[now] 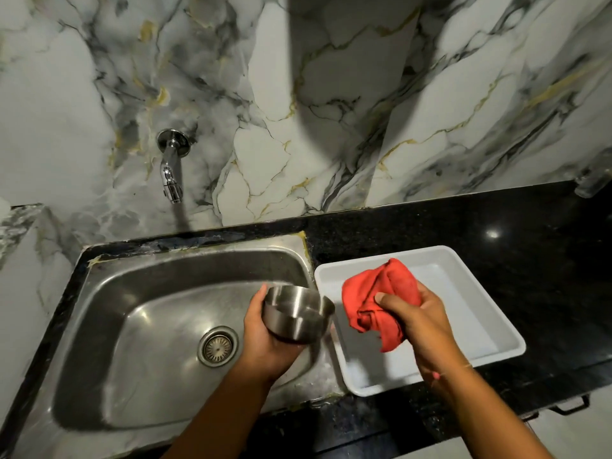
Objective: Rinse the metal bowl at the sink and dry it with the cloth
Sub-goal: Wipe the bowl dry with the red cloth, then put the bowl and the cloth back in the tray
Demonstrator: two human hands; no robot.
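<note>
Steel bowl (296,314) is tilting in your left hand (265,336) at lower centre — wet, it could slip; your right hand (420,313) is clutching the red cloth (374,303).

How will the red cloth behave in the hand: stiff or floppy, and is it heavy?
Probably floppy: the cloth is bunched in the right hand and a corner hangs limp below the grip. Likely light, since a loose hold carries it. It seems unlikely to slip, as the folds look soft and matte.

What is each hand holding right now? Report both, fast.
Left hand: closed on the metal bowl, over the sink.
Right hand: closed on the red cloth.
</note>
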